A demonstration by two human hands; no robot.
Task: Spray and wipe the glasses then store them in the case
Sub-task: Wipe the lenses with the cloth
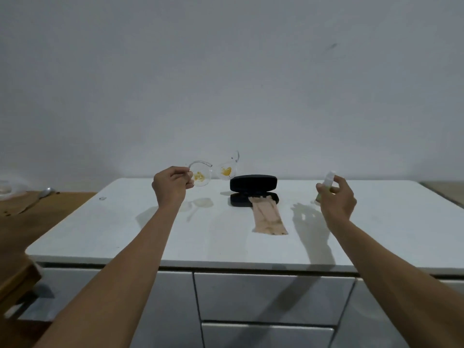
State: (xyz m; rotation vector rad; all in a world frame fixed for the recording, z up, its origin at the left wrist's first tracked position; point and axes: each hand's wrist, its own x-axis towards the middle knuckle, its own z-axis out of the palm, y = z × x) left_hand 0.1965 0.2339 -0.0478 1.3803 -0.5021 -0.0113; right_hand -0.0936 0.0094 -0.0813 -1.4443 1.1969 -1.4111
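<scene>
My left hand [173, 185] holds clear-framed glasses [213, 172] by the left end, lifted above the white counter [125, 234]. Both lenses carry yellow smears. My right hand [337, 197] grips a small white spray bottle [328, 180] upright, off to the right of the glasses and apart from them. A black glasses case [253, 189] lies open at the counter's back middle. A beige cloth [267, 217] hangs out of the case's lower half and runs toward me across the counter.
A wooden table [30, 217] adjoins the counter on the left, with a glass bowl [5, 189] and a spoon [46, 192] on it. A plain wall stands behind. Grey drawers [271, 297] sit below the counter's front edge.
</scene>
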